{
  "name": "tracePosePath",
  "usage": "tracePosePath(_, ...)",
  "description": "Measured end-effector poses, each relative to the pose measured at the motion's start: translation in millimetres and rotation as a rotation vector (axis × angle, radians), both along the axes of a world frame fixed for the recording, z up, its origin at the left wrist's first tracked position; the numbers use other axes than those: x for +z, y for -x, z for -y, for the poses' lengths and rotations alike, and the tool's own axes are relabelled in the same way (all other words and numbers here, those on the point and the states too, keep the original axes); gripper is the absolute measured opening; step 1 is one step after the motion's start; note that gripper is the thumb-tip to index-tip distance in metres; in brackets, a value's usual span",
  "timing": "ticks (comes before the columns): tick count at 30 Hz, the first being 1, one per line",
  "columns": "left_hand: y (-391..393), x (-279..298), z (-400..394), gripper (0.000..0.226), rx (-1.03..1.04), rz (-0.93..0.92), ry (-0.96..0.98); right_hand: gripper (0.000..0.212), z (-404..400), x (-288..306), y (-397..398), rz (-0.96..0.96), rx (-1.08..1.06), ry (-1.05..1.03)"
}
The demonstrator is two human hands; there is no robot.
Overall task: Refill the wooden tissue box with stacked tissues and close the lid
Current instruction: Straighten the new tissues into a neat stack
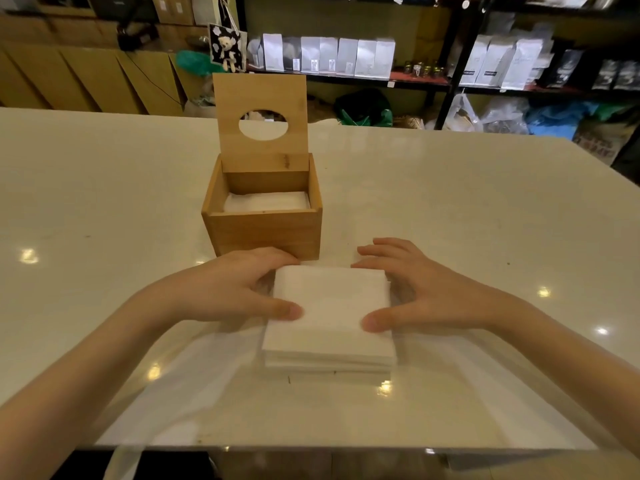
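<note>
Fingers of two hands, left and right, spread around one tissue stack.

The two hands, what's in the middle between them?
In the head view, a square stack of white tissues lies between the left hand and right hand, both touching it.

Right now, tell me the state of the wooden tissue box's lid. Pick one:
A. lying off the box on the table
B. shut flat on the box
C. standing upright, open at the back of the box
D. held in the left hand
C. The lid, with its oval hole, stands upright at the back edge of the wooden tissue box, whose open top shows tissues inside.
</note>
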State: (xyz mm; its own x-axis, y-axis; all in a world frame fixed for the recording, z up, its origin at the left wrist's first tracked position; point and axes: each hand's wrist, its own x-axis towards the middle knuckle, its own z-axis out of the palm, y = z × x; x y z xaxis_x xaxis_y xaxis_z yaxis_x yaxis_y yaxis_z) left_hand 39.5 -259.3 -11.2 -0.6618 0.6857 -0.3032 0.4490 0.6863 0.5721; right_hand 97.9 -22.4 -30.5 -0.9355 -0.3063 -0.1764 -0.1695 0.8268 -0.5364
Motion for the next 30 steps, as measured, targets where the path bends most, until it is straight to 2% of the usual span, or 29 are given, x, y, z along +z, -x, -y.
tracePosePath(4,2,-2,-3,0.06,-0.066,0.012,0.079,0.07,2,1,1,0.044,0.042,0.006)
tracePosePath(10,2,-4,-3,0.064,-0.06,-0.006,0.093,0.065,3,5,-2,0.014,0.049,-0.003)
tracePosePath(16,-4,0,-6,0.041,-0.055,0.046,0.044,0.047,10,15,-3,0.047,0.052,0.033)
tracePosePath(19,-7,2,-5,0.037,-0.052,0.036,0.048,0.037,13,20,-5,0.086,0.023,0.083)
tracePosePath(24,-8,6,-7,0.023,-0.06,0.029,0.056,0.04,14,24,0,0.154,0.013,0.059)
tracePosePath(27,-6,9,-9,0.022,-0.054,0.025,0.047,0.028,15,30,5,0.168,0.077,-0.018)
tracePosePath(30,-3,11,-9,0.029,-0.013,0.044,0.021,0.023,13,32,8,0.171,0.104,0.005)
